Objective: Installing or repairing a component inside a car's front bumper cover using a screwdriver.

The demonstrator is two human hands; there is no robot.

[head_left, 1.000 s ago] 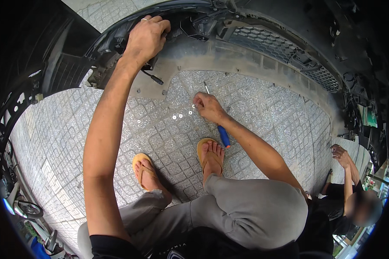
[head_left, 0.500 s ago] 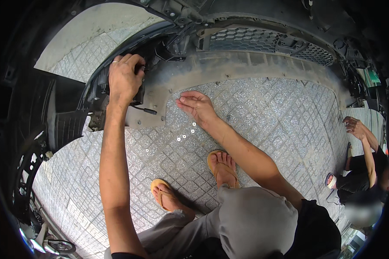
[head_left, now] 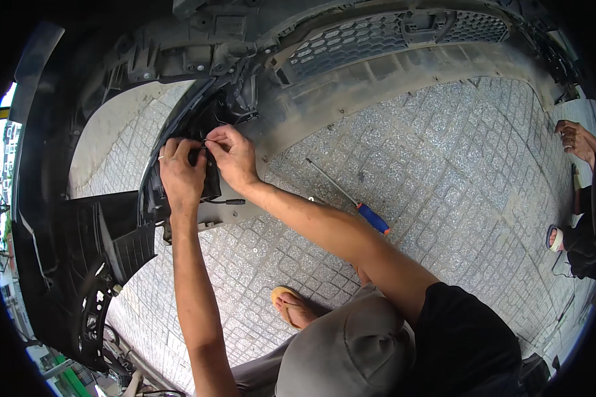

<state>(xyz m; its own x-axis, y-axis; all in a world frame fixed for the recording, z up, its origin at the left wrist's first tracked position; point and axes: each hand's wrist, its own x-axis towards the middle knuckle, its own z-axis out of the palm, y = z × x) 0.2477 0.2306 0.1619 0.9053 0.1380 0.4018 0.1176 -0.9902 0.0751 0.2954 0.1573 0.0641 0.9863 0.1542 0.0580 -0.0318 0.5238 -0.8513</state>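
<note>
Inside a black car bumper [head_left: 245, 86], both my hands work close together at its left end. My left hand [head_left: 182, 173] is curled against a dark fitting there, its fingertips partly hidden. Thumb and fingers pinched, my right hand [head_left: 234, 157] meets the left one at the same spot; whatever is between the fingertips is too small to make out. Just below them a short black cable with a plug [head_left: 234, 202] hangs from the fitting. A screwdriver [head_left: 374, 218] with a blue and orange handle lies on the paving, right of my right forearm.
Honeycomb grille mesh [head_left: 351, 43] spans the far side of the bumper. On the paved ground [head_left: 444, 198] lie small pale washers, one [head_left: 311, 198] beside my right forearm. At the right edge another person's hand [head_left: 576, 139] and sandalled foot [head_left: 555, 238] show.
My right hand has moved left and away from me, joining my left hand at the fitting. The view has shifted, and the screwdriver now shows on the paving.
</note>
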